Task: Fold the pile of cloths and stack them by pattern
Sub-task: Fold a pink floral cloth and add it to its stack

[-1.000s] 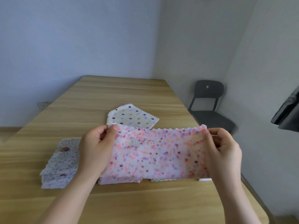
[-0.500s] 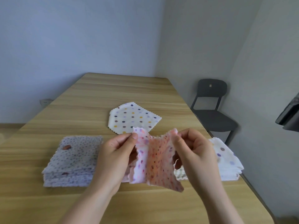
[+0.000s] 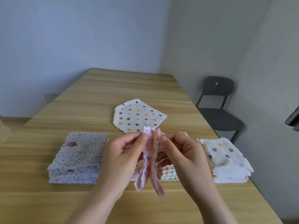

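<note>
The pink cloth (image 3: pixel 151 159) is held in the air above the near part of the table (image 3: pixel 113 88), between a lilac stack (image 3: pixel 79 157) and a white stack (image 3: pixel 226 160). One top corner is pinched between thumb and forefinger of the left hand (image 3: pixel 123 157), the other by the right hand (image 3: pixel 182 156). The corners are held almost touching, so the cloth hangs as a narrow doubled loop.

The cloth is judged thin, light and quite limp, with no stiffness to keep a fold by itself. Its surface looks soft rather than slippery, and nothing about it is fragile. It is best taken at the corners, with the zigzag edges matched, and the crease is probably best pressed flat on the table.

The inner faces of the fold are hidden, and it cannot be told whether the lower corners are aligned. A checked stack (image 3: pixel 168 174) is largely covered by the right hand. A pinkish edge behind the left hand is too hidden to identify. A dotted cloth (image 3: pixel 137 115) is spread unfolded further back. Beyond the chair (image 3: pixel 218 107), a dark object (image 3: pixel 293 120) is cut off by the frame edge.
</note>
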A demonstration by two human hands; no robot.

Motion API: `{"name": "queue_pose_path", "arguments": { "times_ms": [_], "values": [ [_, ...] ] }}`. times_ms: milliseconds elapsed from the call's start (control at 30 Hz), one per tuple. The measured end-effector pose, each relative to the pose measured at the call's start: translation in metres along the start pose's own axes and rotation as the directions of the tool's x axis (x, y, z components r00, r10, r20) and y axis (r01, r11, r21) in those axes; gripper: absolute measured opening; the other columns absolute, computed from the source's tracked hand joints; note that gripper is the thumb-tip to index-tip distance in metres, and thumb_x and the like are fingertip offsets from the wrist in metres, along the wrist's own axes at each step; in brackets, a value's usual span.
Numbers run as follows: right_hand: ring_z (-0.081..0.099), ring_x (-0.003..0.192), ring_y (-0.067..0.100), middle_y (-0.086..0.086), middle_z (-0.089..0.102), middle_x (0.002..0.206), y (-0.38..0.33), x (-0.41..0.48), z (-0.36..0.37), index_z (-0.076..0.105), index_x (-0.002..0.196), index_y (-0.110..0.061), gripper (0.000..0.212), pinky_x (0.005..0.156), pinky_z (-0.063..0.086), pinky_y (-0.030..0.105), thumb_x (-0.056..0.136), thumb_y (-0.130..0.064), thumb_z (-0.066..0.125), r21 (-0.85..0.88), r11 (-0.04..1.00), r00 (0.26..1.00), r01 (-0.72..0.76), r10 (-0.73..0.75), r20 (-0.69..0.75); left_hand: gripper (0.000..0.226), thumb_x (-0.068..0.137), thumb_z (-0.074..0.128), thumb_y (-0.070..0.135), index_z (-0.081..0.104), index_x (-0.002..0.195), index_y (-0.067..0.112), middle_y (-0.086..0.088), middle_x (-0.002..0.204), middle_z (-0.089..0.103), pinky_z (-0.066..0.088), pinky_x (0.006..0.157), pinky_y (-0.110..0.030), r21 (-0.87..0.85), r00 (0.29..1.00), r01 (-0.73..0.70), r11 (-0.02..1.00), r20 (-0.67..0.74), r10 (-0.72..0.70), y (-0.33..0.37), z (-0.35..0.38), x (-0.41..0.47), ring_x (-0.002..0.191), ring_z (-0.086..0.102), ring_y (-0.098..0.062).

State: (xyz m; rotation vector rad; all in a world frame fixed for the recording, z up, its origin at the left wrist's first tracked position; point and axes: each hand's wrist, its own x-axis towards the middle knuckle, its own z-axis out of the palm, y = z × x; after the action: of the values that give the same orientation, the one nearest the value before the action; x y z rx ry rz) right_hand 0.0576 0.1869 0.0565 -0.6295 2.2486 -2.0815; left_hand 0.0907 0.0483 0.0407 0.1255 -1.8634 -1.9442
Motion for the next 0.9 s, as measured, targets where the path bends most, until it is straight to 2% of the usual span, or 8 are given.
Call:
{"name": "queue_pose_path", "arguments": {
  "times_ms": [100,200,367,467,567,633,767,900],
  "values": [
    [0.070,0.065,0.025,0.014,0.072,0.072,0.003,0.003,-0.003,0.072,0.086,-0.006,0.025,0.059,0.055,0.030,0.098,-0.010,0.050,0.058,0.998,0.999,-0.009,0.005,0.053,0.019,0.090,0.059,0.022,0.078,0.087,0.017,-0.011,0.080,0.075,0.058,0.073,-0.043,-0.022,0.999,0.027,0.999,0.023,-0.027,0.001,-0.002,0.001,0.079,0.072,-0.032],
    [0.067,0.058,0.020,0.011,0.071,0.070,0.002,0.006,-0.004,0.068,0.094,-0.010,0.009,0.056,0.052,0.025,0.091,-0.005,0.061,0.049,0.998,0.997,-0.026,0.023,0.072,0.022,0.086,0.060,0.029,0.077,0.088,0.015,-0.013,0.082,0.075,0.057,0.076,-0.044,-0.032,0.997,0.054,0.998,0.065,-0.051,0.001,-0.004,0.002,0.080,0.072,-0.033],
    [0.057,0.065,0.010,-0.002,0.065,0.077,0.009,0.011,-0.006,0.068,0.093,-0.033,0.022,0.057,0.045,0.023,0.077,-0.025,0.080,-0.209,0.974,0.996,0.093,-0.090,0.024,0.029,0.077,0.061,0.040,0.076,0.082,0.015,-0.029,0.077,0.065,0.045,0.062,-0.032,-0.019,0.993,0.074,0.997,0.097,-0.072,0.005,-0.006,0.001,0.066,0.059,-0.026],
    [0.059,0.080,0.010,-0.008,0.062,0.089,0.012,0.015,-0.007,0.069,0.084,-0.034,0.020,0.064,0.044,0.014,0.067,-0.037,0.078,-0.268,0.955,0.991,0.129,-0.132,0.008,0.019,0.086,0.061,0.027,0.077,0.081,0.018,-0.007,0.053,0.054,0.035,0.041,-0.015,-0.059,0.990,0.125,0.990,0.073,-0.121,0.005,-0.008,0.003,0.045,0.047,-0.009],
    [0.060,0.088,0.012,-0.008,0.063,0.090,0.013,0.017,-0.008,0.064,0.076,-0.029,0.022,0.071,0.044,0.014,0.066,-0.043,0.077,-0.315,0.937,0.988,0.150,-0.152,0.018,0.022,0.091,0.058,0.021,0.077,0.080,0.019,0.001,0.049,0.052,0.030,0.035,-0.011,-0.054,0.987,0.152,0.987,0.068,-0.148,0.004,-0.010,0.003,0.039,0.043,-0.006],
    [0.060,0.083,0.010,-0.008,0.064,0.082,0.012,0.017,-0.009,0.060,0.072,-0.026,0.025,0.070,0.044,0.016,0.070,-0.041,0.079,-0.313,0.937,0.988,0.153,-0.148,0.039,0.023,0.092,0.058,0.021,0.077,0.079,0.019,-0.002,0.053,0.056,0.034,0.037,-0.015,-0.021,0.990,0.130,0.991,0.065,-0.128,0.005,-0.011,0.004,0.042,0.046,-0.009],
    [0.047,0.059,0.006,-0.012,0.054,0.060,0.005,0.015,-0.010,0.057,0.068,-0.019,0.027,0.054,0.038,0.015,0.072,-0.033,0.080,-0.220,0.964,0.988,0.146,-0.132,0.078,0.022,0.092,0.059,0.018,0.075,0.076,0.019,-0.007,0.062,0.063,0.041,0.054,-0.023,0.090,0.997,0.059,0.994,0.038,-0.062,0.003,-0.015,0.008,0.056,0.053,-0.012],
    [0.044,0.050,0.005,-0.012,0.050,0.055,0.000,0.014,-0.007,0.057,0.071,-0.015,0.027,0.048,0.036,0.016,0.073,-0.025,0.081,-0.134,0.983,0.987,0.127,-0.111,0.119,0.024,0.091,0.059,0.018,0.072,0.072,0.011,0.002,0.046,0.046,0.029,0.037,-0.013,0.129,0.997,0.058,0.990,0.039,-0.064,0.003,-0.017,0.008,0.039,0.038,-0.007]
  ]
}}
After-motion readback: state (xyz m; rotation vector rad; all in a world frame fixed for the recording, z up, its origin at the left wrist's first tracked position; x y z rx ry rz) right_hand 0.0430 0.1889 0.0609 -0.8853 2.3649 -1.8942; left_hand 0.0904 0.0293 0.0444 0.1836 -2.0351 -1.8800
